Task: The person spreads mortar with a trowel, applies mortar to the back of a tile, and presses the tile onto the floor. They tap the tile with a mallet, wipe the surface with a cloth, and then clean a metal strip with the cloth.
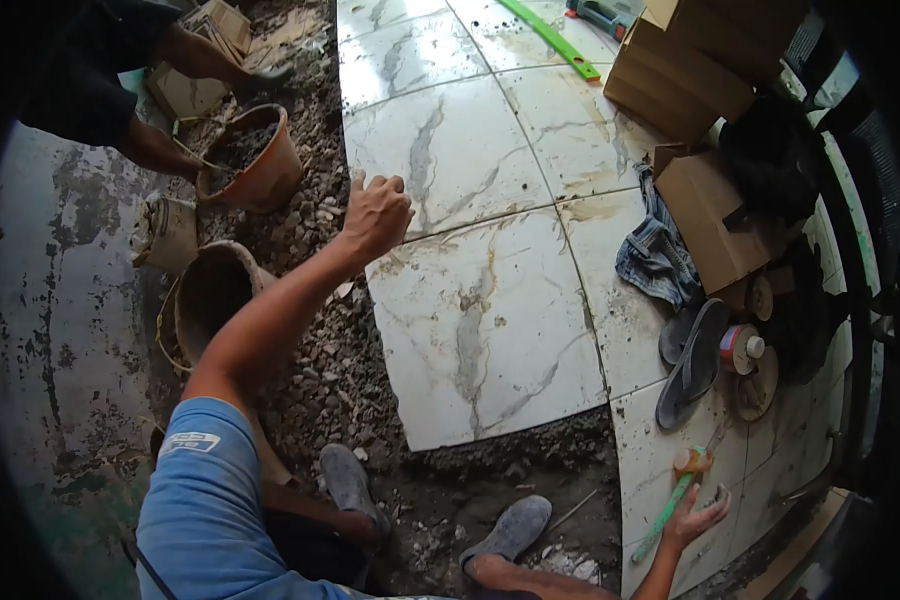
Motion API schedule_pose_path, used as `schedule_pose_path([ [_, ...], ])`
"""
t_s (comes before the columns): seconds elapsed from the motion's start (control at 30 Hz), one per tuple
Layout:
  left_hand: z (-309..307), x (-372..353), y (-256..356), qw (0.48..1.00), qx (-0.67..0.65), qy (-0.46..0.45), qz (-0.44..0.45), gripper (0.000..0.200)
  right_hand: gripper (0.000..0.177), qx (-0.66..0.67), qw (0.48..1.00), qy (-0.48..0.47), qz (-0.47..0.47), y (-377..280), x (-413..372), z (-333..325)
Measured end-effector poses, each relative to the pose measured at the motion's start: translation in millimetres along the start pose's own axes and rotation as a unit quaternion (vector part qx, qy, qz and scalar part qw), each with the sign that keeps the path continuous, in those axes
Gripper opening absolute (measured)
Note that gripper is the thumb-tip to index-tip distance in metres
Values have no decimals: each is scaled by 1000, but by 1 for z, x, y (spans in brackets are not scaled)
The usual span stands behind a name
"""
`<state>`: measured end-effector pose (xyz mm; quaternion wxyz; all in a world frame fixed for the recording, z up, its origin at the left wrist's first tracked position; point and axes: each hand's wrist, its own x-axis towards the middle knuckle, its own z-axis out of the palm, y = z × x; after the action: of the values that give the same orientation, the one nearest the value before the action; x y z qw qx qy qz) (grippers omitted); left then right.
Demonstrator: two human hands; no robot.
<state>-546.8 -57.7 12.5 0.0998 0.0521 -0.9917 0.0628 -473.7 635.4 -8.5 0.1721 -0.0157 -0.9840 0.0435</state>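
My left hand (378, 217) is closed, fingers curled, over the left edge of the marbled white floor tiles by a joint line. Whatever its fingers hold, if anything, is hidden. Just beyond it lies one tile (470, 150), and on the near side another tile (485, 350), whose front edge borders dark mortar (530, 465). Low on the right, my right hand (700, 517) has its fingers spread beside a mallet (663, 520) with a green handle and an orange-yellow head. The mallet lies on the tiles.
Two buckets (288, 165) (195, 320) stand on rubble at left, near another person's legs (200, 55). Flip-flops (705, 350), a small bottle (742, 350), denim cloth (655, 255) and cardboard boxes (715, 220) line the right side. A green level (550, 40) lies far back.
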Motion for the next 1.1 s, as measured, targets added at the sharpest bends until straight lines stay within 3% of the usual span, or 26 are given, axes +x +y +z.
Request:
schedule_pose_path([
  [0.17, -21, -88, -14, 987, -138, -31, 73, 9, 54, 149, 975, -134, -94, -78, 1, -22],
  [0.23, -26, -145, -11, 969, -224, -107, 21, 15, 53, 167, 960, -221, -46, -104, -16, -43],
  [0.27, -30, -173, -12, 938, -284, -193, -40, 12, 51, 167, 951, -255, -43, -117, -23, -55],
  [0.3, -31, -206, -11, 893, -342, -275, -104, 29, 49, 183, 935, -303, -8, -126, -31, -66],
  [0.37, -23, -288, -8, 795, -448, -343, -221, 90, 47, 182, 879, -437, 56, -146, -39, -98],
  [0.4, -51, -297, -12, 714, -397, -519, -253, 121, 47, 178, 875, -449, 47, -145, -45, -110],
  [0.43, -82, -305, -7, 668, -230, -647, -287, 115, 45, 156, 872, -462, 29, -139, -58, -120],
  [0.5, -107, -362, -3, 697, -167, -632, -294, 93, 42, 123, 885, -449, -33, -103, -90, -138],
  [0.53, -116, -384, 1, 709, -204, -587, -333, 72, 41, 116, 896, -422, -81, -85, -99, -148],
  [0.57, -128, -409, -1, 718, -235, -535, -378, 54, 40, 113, 884, -453, -41, -89, -93, -169],
  [0.6, -143, -429, 2, 758, -224, -473, -388, 35, 39, 108, 865, -490, -7, -94, -89, -190],
  [0.63, -183, -412, -5, 699, -232, -497, -459, 28, 38, 102, 851, -514, 9, -78, -91, -201],
  [0.7, -207, -448, -18, 661, -233, -480, -527, 30, 31, 81, 835, -544, 20, -78, -76, -217],
  [0.77, -228, -492, -22, 731, -215, -349, -545, 38, 30, 86, 827, -556, 2, -103, -47, -235],
  [0.8, -250, -492, -30, 696, -245, -352, -576, 54, 28, 74, 826, -559, -7, -124, -31, -244],
  [0.83, -255, -504, -38, 688, -250, -342, -589, 54, 27, 102, 844, -523, -66, -122, -22, -238],
  [0.9, -261, -533, -67, 642, -213, -239, -697, 52, 28, 98, 853, -507, -77, -138, 4, -231],
  [0.97, -256, -564, -113, 632, -117, -238, -728, 55, 28, 109, 851, -509, -67, -163, 26, -229],
  [1.03, -260, -589, -169, 778, 27, -231, -584, 50, 28, 114, 852, -508, -48, -185, 42, -225],
  [1.1, -243, -613, -240, 830, 112, -279, -470, 58, 26, 92, 840, -523, -105, -181, 57, -220],
])
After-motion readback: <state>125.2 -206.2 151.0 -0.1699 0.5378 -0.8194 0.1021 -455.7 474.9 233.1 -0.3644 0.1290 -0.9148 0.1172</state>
